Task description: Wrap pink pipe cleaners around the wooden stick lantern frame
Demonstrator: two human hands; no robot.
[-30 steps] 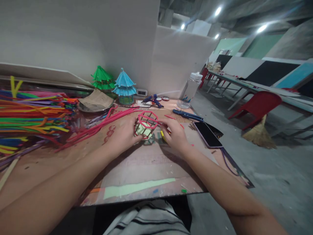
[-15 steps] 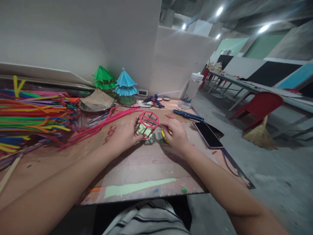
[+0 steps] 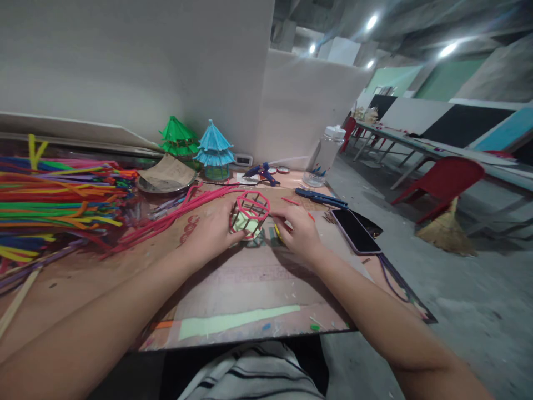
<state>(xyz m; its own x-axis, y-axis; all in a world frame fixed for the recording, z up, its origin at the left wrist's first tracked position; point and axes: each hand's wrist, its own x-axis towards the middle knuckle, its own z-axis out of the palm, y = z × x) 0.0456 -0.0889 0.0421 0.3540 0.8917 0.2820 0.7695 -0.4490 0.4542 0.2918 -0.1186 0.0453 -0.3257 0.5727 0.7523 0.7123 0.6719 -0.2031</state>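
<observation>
A small pink hexagonal frame point(image 3: 250, 213) of pipe cleaners and sticks stands on the table in front of me, with pale green paper inside its base. My left hand point(image 3: 212, 229) grips its left side with curled fingers. My right hand point(image 3: 296, 230) sits just right of it, fingers pinched at the frame's upper right rim. Something yellow point(image 3: 276, 231) shows under the right hand's fingers. Long pink pipe cleaners point(image 3: 175, 213) lie to the left of the frame.
A heap of coloured pipe cleaners point(image 3: 58, 194) fills the left. Green point(image 3: 178, 137) and blue point(image 3: 214, 150) pagoda models stand at the wall, beside a glue gun point(image 3: 261, 171), a bottle point(image 3: 325, 154), blue pliers point(image 3: 320, 198) and a phone point(image 3: 356, 230). Red chair point(image 3: 441, 180) and broom point(image 3: 445, 228) stand right.
Both hands stay on the pink frame. The right hand has shifted slightly down and left along the rim; the view has drifted a little.
</observation>
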